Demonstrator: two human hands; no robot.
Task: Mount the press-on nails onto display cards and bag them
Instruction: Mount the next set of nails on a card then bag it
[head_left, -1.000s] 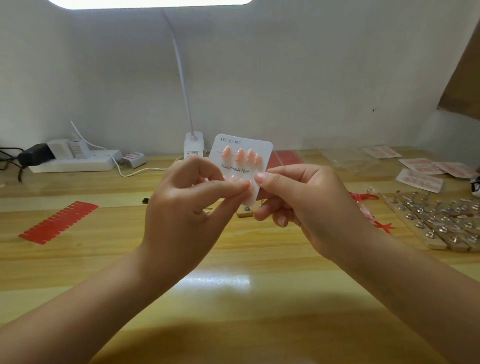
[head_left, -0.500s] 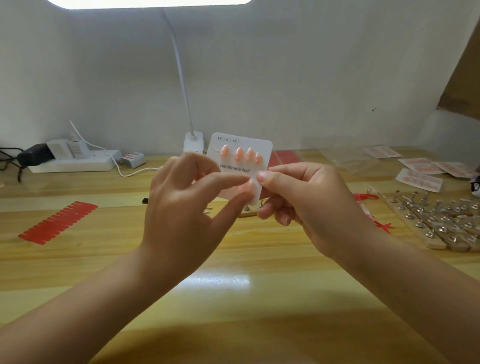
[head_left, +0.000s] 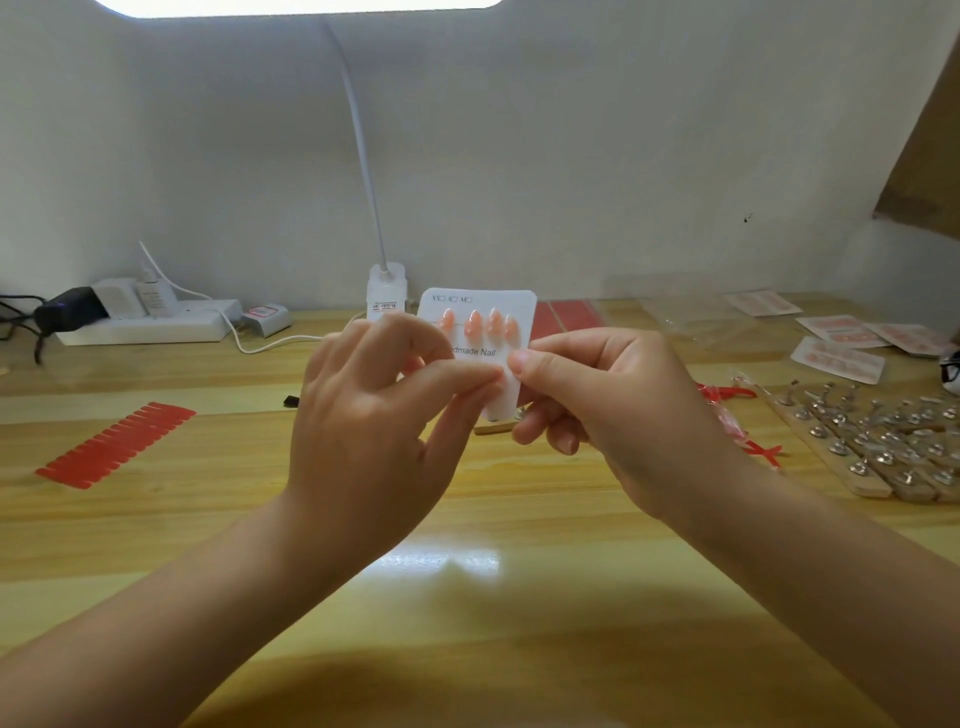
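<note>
White glossy card (head_left: 483, 306), rounded corners, pinched by both hands (head_left: 363, 415) (head_left: 613, 405).

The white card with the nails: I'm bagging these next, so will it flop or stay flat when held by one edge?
The card stands flat above both hands' grip, so it is probably fairly stiff. It looks thin, likely light. The nails stick out and might snag.
</note>
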